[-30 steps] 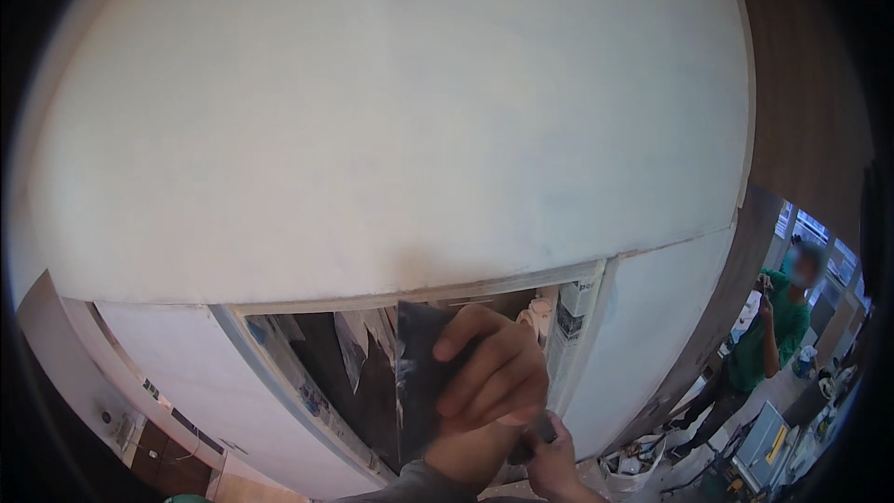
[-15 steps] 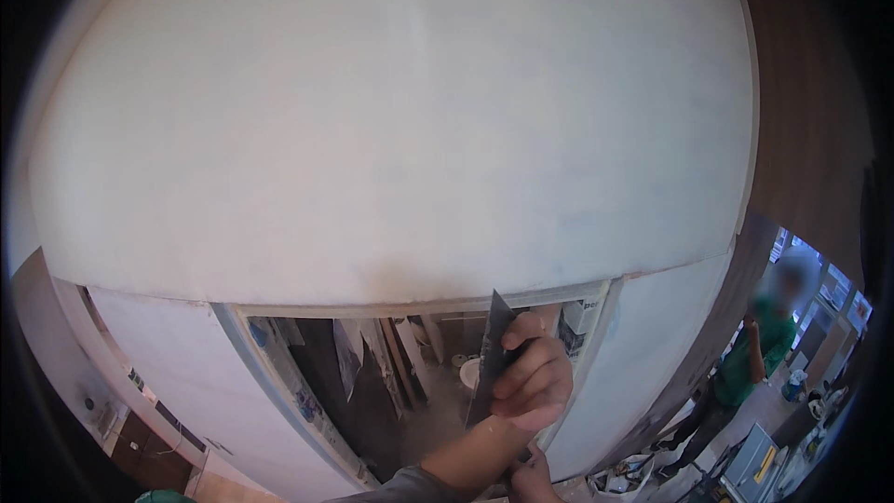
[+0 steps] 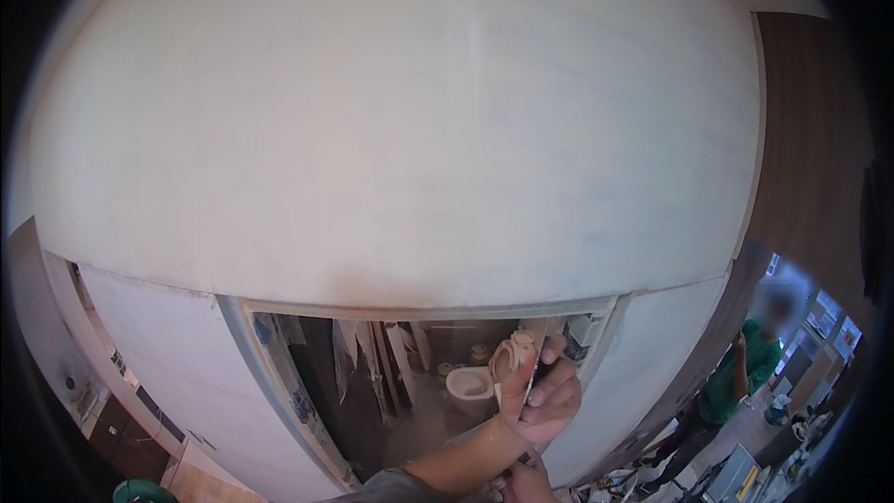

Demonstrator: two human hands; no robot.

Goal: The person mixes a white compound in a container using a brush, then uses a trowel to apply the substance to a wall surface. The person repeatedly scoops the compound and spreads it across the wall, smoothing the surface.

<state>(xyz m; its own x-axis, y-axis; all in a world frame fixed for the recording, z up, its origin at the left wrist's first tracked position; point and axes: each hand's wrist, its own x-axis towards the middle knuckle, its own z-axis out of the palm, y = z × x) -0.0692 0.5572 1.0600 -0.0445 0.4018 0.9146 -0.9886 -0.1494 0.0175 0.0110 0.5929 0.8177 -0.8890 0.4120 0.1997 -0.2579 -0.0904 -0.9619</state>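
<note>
My left hand is raised in front of a doorway, closed around a flat scraper blade that shows almost edge-on. The thumb lies along one side and the curled fingers on the other. Just below the left wrist, at the bottom edge, is my right hand. Its fingers look curled by something dark, but most of that hand is cut off. A broad whitish wall fills the view above the doorway, with both hands apart from it.
Through the door frame I see a white toilet and leaning boards. A person in a green shirt stands at the right, among cluttered tools and materials. A green rounded object shows at the lower left.
My left hand has turned the blade from showing its dark flat face to nearly edge-on, and shifted slightly right. The view has shifted, uncovering more of the toilet.
</note>
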